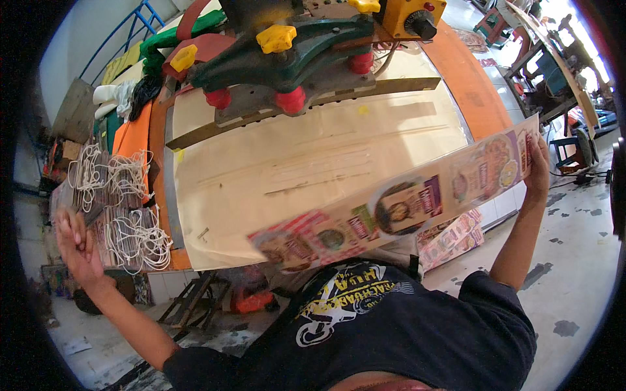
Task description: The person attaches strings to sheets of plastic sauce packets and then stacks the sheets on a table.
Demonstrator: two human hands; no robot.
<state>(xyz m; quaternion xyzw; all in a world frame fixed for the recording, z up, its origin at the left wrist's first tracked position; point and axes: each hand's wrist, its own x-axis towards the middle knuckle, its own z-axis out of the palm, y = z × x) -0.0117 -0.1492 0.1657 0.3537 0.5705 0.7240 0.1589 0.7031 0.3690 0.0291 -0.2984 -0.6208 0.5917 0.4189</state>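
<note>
My right hand (538, 168) grips the right end of a long printed sheet (427, 205) with pictures of food dishes on it. The sheet slants over the front right of the machine table, its left end lower and close to my body. My left hand (79, 251) is raised at the far left with nothing in it, fingers loosely bent and a little apart. Beside that hand lie stacked flat bundles with white cords (135, 238). Between my hands spreads the cream work surface (313, 156) of the machine, marked with thin cut lines.
A dark green press head (313, 52) with yellow knobs and red bumpers stands over the table's far side, a long metal bar (391, 88) beneath it. A yellow control box (412, 19) sits at its right. More printed sheets (453, 241) rest low, below the table's front edge.
</note>
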